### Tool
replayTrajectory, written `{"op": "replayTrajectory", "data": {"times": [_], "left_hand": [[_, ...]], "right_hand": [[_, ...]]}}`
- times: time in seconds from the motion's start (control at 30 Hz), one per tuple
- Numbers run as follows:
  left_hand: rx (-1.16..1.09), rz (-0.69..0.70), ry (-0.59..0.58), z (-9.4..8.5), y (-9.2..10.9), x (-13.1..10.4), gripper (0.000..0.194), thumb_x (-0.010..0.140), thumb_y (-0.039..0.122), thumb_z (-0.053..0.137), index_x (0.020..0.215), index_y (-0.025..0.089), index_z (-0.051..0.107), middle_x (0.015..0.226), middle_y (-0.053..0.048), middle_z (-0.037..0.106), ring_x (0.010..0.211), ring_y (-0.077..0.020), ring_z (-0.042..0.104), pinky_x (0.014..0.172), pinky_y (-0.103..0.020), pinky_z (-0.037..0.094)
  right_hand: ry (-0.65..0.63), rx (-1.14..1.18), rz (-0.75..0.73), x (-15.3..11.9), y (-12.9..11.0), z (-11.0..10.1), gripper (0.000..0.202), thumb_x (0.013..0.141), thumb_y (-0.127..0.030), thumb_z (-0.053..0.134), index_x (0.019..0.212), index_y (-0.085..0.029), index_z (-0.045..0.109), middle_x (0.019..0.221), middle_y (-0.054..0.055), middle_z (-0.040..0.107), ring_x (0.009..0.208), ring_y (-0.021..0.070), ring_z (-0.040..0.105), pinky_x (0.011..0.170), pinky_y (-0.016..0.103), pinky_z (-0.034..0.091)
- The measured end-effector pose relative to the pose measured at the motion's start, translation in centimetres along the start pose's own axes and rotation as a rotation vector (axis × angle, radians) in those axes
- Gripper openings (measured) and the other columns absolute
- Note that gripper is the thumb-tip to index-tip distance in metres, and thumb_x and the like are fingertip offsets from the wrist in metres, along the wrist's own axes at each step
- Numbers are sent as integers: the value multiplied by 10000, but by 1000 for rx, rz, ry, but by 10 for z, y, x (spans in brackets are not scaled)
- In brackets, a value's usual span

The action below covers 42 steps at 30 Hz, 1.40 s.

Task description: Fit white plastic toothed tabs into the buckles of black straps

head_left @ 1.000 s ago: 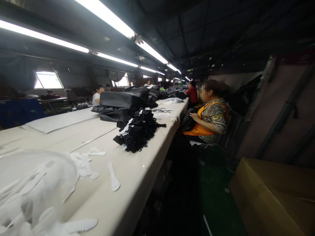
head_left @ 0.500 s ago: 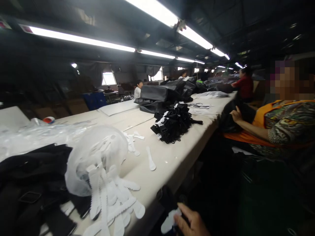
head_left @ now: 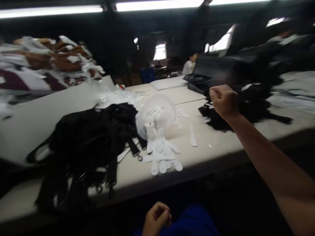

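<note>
My right hand [head_left: 223, 100] is raised over the table, in front of a bundle of black straps [head_left: 253, 111]. Its fingers are curled in and the thumb presses against them; whatever they may hold is too small or hidden. Low in the view, by the blue cloth [head_left: 190, 223] over my lap, my left hand [head_left: 157, 218] is closed, thumb against bent fingers, contents hidden. Flat white strips with rounded ends and notched edges [head_left: 162, 152] spill from a translucent white bag [head_left: 159, 111] on the table. One single white strip [head_left: 193, 137] lies apart to their right.
Black strapped goods with metal hooks [head_left: 93, 141] cover the table's left part, beside a white board [head_left: 49, 118]. Behind it rises a heap of brown and white material [head_left: 54, 62]. Clear plastic [head_left: 120, 96] lies farther back. Black bags [head_left: 221, 68] are piled at the right. A person [head_left: 189, 66] sits far back.
My view has swung left, so the co-worker at right is out of sight. One hand held a small white piece low down; now my right arm is raised over the table.
</note>
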<state>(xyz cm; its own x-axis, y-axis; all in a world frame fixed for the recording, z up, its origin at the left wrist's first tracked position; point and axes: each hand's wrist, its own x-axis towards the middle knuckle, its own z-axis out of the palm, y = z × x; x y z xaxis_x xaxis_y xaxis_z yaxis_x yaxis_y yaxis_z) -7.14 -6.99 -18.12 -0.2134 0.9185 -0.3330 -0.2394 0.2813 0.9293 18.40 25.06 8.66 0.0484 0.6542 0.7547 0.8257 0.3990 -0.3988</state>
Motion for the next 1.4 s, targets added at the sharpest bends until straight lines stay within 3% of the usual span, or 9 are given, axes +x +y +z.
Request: {"op": "replayTrajectory", "data": {"times": [0.13,0.3,0.4,0.53,0.8,1.0,1.2,1.3,1.4], "left_hand": [[-3,26,-49,-17,12,-10,436,680,522,791,798,135,628,636,-21,641,560,-116,564,568,-237,436],[463,364,299,-59,73,1,190,881,357,598,918,177,648,767,-28,651,714,-162,623,678,-271,506],[712,567,604,-97,121,29,168,891,316,577,981,184,630,982,-83,647,931,-216,622,882,-348,503],[805,566,800,-134,173,80,373,801,294,685,1134,160,585,1185,-161,585,1157,-315,529,1054,-484,386],[675,458,611,-133,240,136,174,670,249,753,692,166,603,657,-55,640,884,-324,666,893,-489,495],[357,720,299,-109,284,61,274,910,385,535,1084,179,582,1204,-104,688,1072,-215,672,955,-355,530],[170,1063,204,-73,272,-56,175,842,286,699,1016,263,706,1145,-51,729,986,-263,708,874,-385,586],[326,1000,265,-48,258,-94,162,837,367,697,988,326,740,1158,-27,726,884,-281,714,792,-426,608],[507,889,208,-26,250,-105,169,853,404,647,868,305,783,1233,-56,696,1119,-389,627,884,-519,579]], "right_hand": [[36,397,-141,-129,-39,36,210,927,-274,586,1069,-185,712,1066,83,699,963,177,658,882,297,530],[-239,575,149,-244,-43,63,258,902,-396,566,1027,-215,701,1013,55,710,755,192,705,809,355,557],[-346,508,293,-255,-32,70,374,844,-519,537,1038,-242,698,921,55,729,832,271,709,875,447,538],[-461,492,436,-246,-24,69,432,742,-584,553,1001,-273,702,833,44,740,896,326,713,887,491,539],[-485,525,465,-248,-17,81,458,700,-583,556,988,-258,705,868,37,755,857,298,726,916,474,533],[-479,568,453,-244,-15,82,454,706,-570,566,949,-224,733,784,52,758,759,281,737,780,407,594],[-488,511,413,-242,-17,79,418,734,-557,583,964,-245,740,856,49,757,795,271,730,751,383,609],[-476,631,333,-240,-46,72,481,758,-543,638,1124,-234,685,1090,84,708,779,232,708,653,340,621],[-543,903,122,-240,-102,59,641,802,-402,689,1395,-273,483,1406,110,498,845,178,671,708,319,628]]}}
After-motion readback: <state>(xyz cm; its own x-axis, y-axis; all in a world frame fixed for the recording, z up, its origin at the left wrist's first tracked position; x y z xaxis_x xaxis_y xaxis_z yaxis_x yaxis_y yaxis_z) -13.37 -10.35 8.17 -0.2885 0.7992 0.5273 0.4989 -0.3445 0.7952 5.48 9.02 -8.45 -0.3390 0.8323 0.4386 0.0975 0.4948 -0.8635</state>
